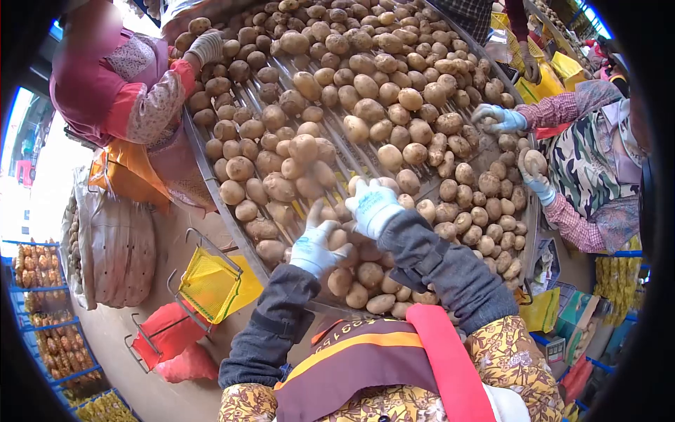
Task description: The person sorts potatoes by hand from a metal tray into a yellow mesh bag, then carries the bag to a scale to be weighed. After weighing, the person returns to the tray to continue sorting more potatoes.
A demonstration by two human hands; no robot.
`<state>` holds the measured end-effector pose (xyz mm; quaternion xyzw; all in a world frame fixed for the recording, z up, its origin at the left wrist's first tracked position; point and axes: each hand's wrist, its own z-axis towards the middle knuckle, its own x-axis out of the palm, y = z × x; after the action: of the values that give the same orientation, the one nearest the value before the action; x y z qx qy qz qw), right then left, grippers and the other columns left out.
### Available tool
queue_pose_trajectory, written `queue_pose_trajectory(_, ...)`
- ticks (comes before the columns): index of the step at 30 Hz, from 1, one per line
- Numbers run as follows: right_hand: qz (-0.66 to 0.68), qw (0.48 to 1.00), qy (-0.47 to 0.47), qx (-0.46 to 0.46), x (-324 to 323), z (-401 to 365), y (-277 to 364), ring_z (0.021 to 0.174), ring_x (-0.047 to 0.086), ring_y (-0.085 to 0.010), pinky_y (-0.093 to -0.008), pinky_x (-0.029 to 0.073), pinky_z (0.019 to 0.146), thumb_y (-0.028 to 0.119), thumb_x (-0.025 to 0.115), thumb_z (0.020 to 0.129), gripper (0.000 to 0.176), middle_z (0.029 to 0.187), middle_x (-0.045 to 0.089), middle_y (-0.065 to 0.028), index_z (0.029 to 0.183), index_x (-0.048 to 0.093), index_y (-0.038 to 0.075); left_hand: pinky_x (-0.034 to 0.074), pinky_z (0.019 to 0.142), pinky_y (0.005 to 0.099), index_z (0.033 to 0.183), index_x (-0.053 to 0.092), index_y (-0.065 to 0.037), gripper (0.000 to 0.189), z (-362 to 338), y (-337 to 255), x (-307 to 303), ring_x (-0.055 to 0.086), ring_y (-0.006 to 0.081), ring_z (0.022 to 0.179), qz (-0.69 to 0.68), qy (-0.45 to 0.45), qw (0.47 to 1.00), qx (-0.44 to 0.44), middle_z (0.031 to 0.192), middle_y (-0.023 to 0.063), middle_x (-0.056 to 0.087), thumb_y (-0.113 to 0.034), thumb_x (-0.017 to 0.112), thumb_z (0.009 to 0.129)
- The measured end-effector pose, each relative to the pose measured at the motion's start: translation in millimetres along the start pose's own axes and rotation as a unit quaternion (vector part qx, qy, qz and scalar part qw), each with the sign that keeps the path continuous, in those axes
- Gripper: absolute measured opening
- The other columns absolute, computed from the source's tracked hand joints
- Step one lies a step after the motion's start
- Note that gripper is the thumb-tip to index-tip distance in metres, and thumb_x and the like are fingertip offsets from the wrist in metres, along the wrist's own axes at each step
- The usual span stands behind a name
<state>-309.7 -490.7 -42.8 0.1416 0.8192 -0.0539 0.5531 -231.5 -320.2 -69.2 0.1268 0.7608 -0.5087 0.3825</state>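
Note:
Potatoes (365,86) cover a large metal sorting table (223,204) with a slatted bed. Both my hands wear white and light-blue gloves and reach over its near side. My left hand (314,247) has its fingers and thumb spread among the potatoes, beside one potato (340,282) near the edge. Slightly farther forward, my right hand (373,205) lies over the potatoes with fingers extended, close to a potato (408,181) on its right. Its fingertips partly cover what lies beneath. Neither hand shows a potato lifted in it.
A co-worker's striped glove (206,48) touches potatoes at the left edge. On the right, another co-worker's blue-gloved hands (500,118) work, one holding a potato (535,162). Yellow bag (209,285) and red bag (172,330) hang on metal frames at left, near a big sack (118,246).

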Motion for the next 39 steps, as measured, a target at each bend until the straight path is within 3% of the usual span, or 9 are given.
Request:
queue_pose_trajectory(8,0.059,0.981,-0.184,0.002,100,-135,-57,0.108,0.053,-0.0321,-0.0472,0.043,0.09,0.033,0.072,0.074,0.046,0.117,0.056,-0.0112,0.115,0.059,0.016,0.039,0.108,0.0411,0.112,0.061,-0.006,0.051,-53,-12,-5,0.035,0.0421,0.137,0.031,0.125,0.991,0.048,0.156,0.0207,0.017,-0.033,0.08,0.073)
queue_pose_trajectory(12,0.069,0.991,0.047,0.106,84,-160,-45,0.118,0.049,-0.0304,-0.049,0.037,0.099,0.046,0.064,0.081,0.045,0.119,0.055,-0.0115,0.114,0.061,0.016,0.036,0.111,0.0424,0.113,0.061,-0.009,0.05,-75,-10,-5,0.027,0.0438,0.141,0.012,0.134,0.99,0.053,0.157,0.0221,0.011,-0.034,0.079,0.074)
queue_pose_trajectory(16,-0.073,0.995,-0.042,0.059,104,-173,-14,0.126,0.043,-0.0316,-0.0507,0.032,0.105,0.054,0.061,0.082,0.054,0.13,0.051,-0.0138,0.114,0.062,0.01,0.034,0.111,0.0419,0.116,0.06,-0.009,0.05,-82,-16,0,0.027,0.0409,0.141,-0.05,0.1,0.993,0.048,0.156,0.0228,0.017,-0.031,0.079,0.075)
queue_pose_trajectory(18,0.009,0.997,0.061,0.043,81,-172,-21,0.122,0.049,-0.0312,-0.0482,0.039,0.1,0.053,0.059,0.085,0.05,0.13,0.052,-0.0151,0.112,0.064,0.01,0.034,0.111,0.0417,0.117,0.06,-0.008,0.051,-86,-12,9,0.03,0.0384,0.141,-0.075,0.068,0.993,0.054,0.155,0.0219,0.022,-0.03,0.079,0.076)
queue_pose_trajectory(20,0.159,0.965,0.165,0.126,46,-151,-36,0.112,0.056,-0.0316,-0.0455,0.045,0.093,0.049,0.056,0.088,0.045,0.124,0.056,-0.0159,0.11,0.065,0.011,0.036,0.109,0.0397,0.121,0.057,-0.005,0.055,-89,0,20,0.037,0.0307,0.136,-0.363,0.048,0.93,0.012,0.149,0.0174,0.035,-0.03,0.08,0.078)
queue_pose_trajectory(23,0.121,0.969,-0.196,0.087,60,-99,-73,0.105,0.057,-0.0338,-0.0457,0.046,0.09,0.036,0.061,0.087,0.035,0.112,0.058,-0.0144,0.113,0.06,0.011,0.051,0.084,0.0306,0.126,0.052,-0.005,0.059,-91,1,20,0.057,0.0179,0.106,-0.501,0.02,0.861,-0.089,0.122,0.0087,0.055,-0.032,0.078,0.081)
queue_pose_trajectory(25,0.12,0.951,-0.265,0.106,39,-59,-81,0.118,0.048,-0.0324,-0.0508,0.037,0.1,0.037,0.065,0.084,0.047,0.122,0.053,-0.0133,0.123,0.057,0.013,0.052,0.063,0.024,0.128,0.049,-0.007,0.06,-87,7,27,0.059,0.0105,0.085,-0.513,-0.04,0.847,-0.134,0.105,0.0038,0.06,-0.032,0.078,0.082)
queue_pose_trajectory(29,0.109,0.958,-0.224,0.139,17,12,-96,0.137,0.033,-0.0334,-0.0507,0.026,0.111,0.043,0.065,0.084,0.068,0.147,0.037,-0.0151,0.142,0.042,0.015,0.05,0.083,0.0267,0.122,0.053,-0.004,0.058,-78,23,52,0.057,0.012,0.095,-0.511,-0.074,0.843,-0.15,0.107,0.0046,0.059,-0.035,0.079,0.08)
queue_pose_trajectory(39,0.129,0.975,-0.148,-0.104,-79,154,26,0.128,0.045,-0.0309,-0.053,0.036,0.102,0.054,0.06,0.085,0.059,0.136,0.049,-0.0103,0.133,0.055,0.021,0.042,0.103,0.0336,0.116,0.056,0.0,0.047,-18,66,-10,0.045,0.0262,0.126,-0.213,-0.289,0.932,-0.045,0.147,0.019,0.035,-0.021,0.077,0.079)
